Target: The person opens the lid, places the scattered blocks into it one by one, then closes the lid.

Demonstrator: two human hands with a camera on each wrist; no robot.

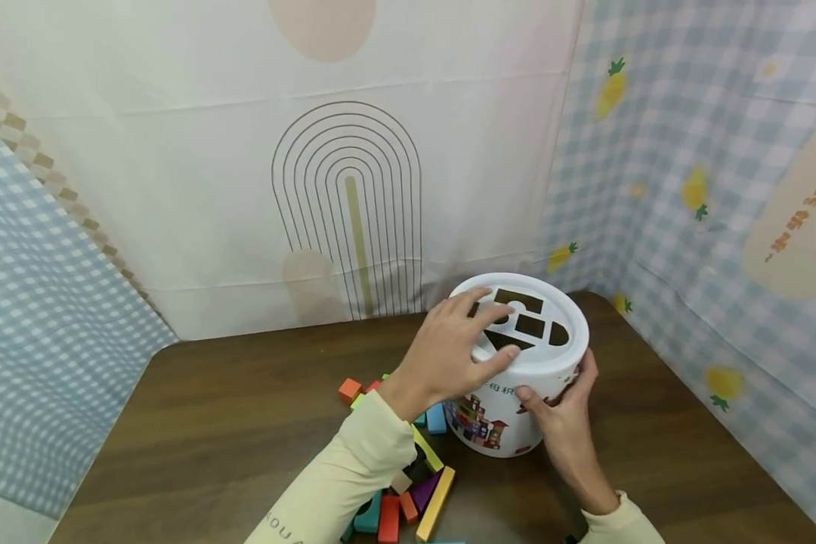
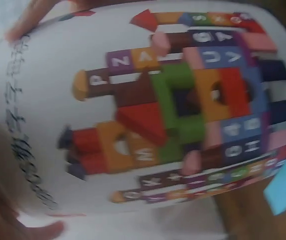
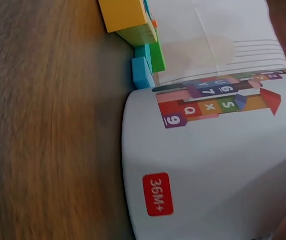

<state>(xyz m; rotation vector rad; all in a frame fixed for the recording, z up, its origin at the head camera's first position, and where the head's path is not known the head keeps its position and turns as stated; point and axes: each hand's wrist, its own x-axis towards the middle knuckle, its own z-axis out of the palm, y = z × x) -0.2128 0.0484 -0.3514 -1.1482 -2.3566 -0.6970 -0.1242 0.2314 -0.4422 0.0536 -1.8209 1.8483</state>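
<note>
A white bucket stands upright on the table, with printed block pictures on its side. Its white lid has several dark shaped holes. My left hand lies over the lid's left part, fingers spread and fairly straight, thumb near the front rim. My right hand grips the bucket's right side, thumb at the front and fingers round the far side. The printed side of the bucket fills the left wrist view. In the right wrist view, the bucket's base is against the table.
Coloured blocks lie left of the bucket, among them a yellow bar, a red block, a purple triangle and an orange cube. My left sleeve covers some. The wooden table meets hanging cloths behind and at both sides.
</note>
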